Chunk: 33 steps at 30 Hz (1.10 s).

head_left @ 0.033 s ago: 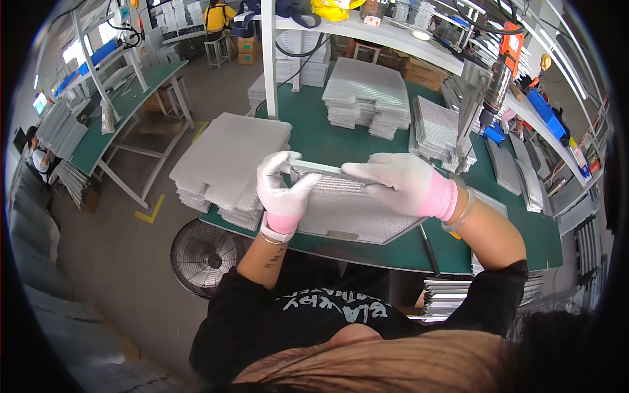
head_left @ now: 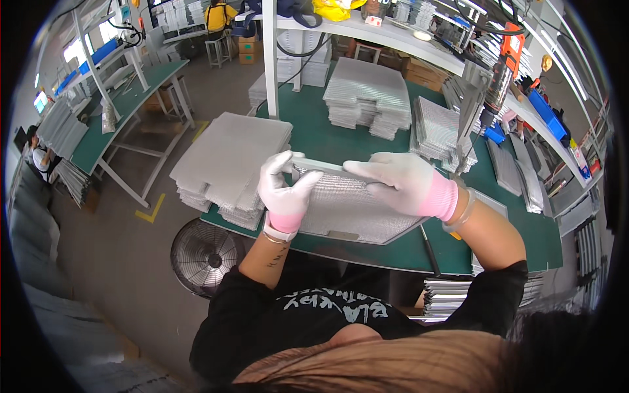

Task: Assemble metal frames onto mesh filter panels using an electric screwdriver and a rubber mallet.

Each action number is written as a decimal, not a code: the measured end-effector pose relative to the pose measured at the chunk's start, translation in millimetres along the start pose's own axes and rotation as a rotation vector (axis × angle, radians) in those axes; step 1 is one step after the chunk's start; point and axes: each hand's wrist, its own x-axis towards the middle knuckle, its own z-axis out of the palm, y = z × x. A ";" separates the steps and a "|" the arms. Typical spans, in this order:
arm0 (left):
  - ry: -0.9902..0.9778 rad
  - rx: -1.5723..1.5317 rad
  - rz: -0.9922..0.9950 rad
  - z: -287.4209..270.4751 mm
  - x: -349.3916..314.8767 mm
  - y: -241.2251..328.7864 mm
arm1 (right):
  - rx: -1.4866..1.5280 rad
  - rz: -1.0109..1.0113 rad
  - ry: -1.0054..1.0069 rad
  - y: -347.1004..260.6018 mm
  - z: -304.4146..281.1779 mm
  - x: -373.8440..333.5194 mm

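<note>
A silver mesh panel [head_left: 354, 213] with a thin metal frame is in front of me, its near edge low over the green bench [head_left: 308, 141]. A pale metal edge strip [head_left: 324, 167] runs along its far side. My left hand [head_left: 286, 187], in a white glove with a pink cuff, pinches the strip's left end between thumb and fingers. Closed on the same strip further right is my gloved right hand [head_left: 400, 183], fingers stretched along the top and thumb below. Whether the strip is fully seated on the panel, I cannot tell.
Mesh panels lie in a left stack [head_left: 229, 157], a far stack [head_left: 367, 92] and a right stack [head_left: 442, 131]. An orange power screwdriver [head_left: 510, 56] hangs at the right. A black-handled tool [head_left: 430, 254] lies near the front edge. A floor fan [head_left: 208, 257] stands at lower left.
My left hand has shifted very slightly to the right. Otherwise the hands, strip and panel look the same.
</note>
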 end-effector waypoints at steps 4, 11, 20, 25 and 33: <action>0.017 0.308 0.062 7.9 -4.2 -2.1 | 0.010 -0.020 0.060 8.6 4.2 1.0; -0.130 0.466 0.245 -6.5 12.1 -0.7 | 0.038 -0.066 0.122 12.7 8.4 5.4; -0.101 -0.139 -0.127 -11.0 9.2 -7.9 | 0.050 0.000 0.056 4.5 3.1 7.6; -0.150 -0.240 -0.091 -16.0 12.1 -15.3 | 0.071 -0.049 0.080 9.9 6.7 6.9; -0.202 -0.372 -0.220 -17.5 12.2 -15.1 | 0.061 -0.092 0.130 16.0 6.9 7.3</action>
